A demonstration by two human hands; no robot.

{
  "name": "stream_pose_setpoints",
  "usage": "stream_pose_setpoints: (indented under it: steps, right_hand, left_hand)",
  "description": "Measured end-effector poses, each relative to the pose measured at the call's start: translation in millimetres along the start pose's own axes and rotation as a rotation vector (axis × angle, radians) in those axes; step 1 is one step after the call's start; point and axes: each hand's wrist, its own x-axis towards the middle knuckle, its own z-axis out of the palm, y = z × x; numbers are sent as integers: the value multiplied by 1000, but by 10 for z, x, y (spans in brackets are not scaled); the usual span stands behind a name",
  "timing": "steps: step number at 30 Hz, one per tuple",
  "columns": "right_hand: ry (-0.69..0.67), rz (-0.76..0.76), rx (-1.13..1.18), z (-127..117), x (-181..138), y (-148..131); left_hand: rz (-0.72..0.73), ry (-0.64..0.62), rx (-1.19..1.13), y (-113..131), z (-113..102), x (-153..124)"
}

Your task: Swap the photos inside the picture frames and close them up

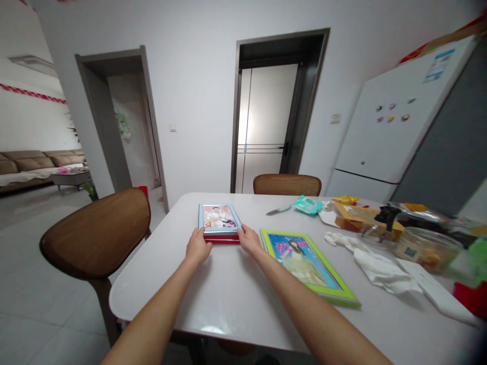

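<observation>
A small stack of picture frames [219, 219] lies on the white table [228, 294]; the top one is light blue, with a red one under it. My left hand [198, 247] grips the stack's near left corner, fingers curled on its edge. My right hand [249, 239] holds the near right corner the same way. A larger green-framed picture [308, 264] lies flat just right of my right hand, apart from the stack.
White cloths [375, 266], a glass jar [426, 248], a teal packet [307, 204] and other clutter fill the table's right side. Wooden chairs stand at the left [97, 233] and far side [287, 184]. A white fridge [395, 126] is at the right.
</observation>
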Motion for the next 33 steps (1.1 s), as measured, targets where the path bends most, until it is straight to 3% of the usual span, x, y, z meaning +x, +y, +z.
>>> stream_pose_setpoints:
  steps: [6, 14, 16, 19, 23, 27, 33]
  right_hand:
    - [195, 154, 413, -1, -248, -65]
    - [135, 195, 737, -314, -961, -479]
    - [127, 124, 681, -468, -1195, -600]
    - [94, -102, 403, -684, -1556, -775]
    - [-77, -418, 76, -776, -1947, -869]
    - [-262, -656, -186, -604, -2159, -734]
    - [-451, -694, -489, -193, -2324, -568]
  left_hand:
    - [36, 10, -94, 79, -112, -449]
    - [31, -38, -393, 260, -379, -1002]
    - [46, -85, -509, 357, -432, -1082]
    - [73, -135, -678, 522, -491, -1187]
    - [51, -162, -987, 647, -614, -1333]
    - [-28, -229, -1265, 562, -755, -1451]
    - [-63, -264, -1136, 145, -696, -1455]
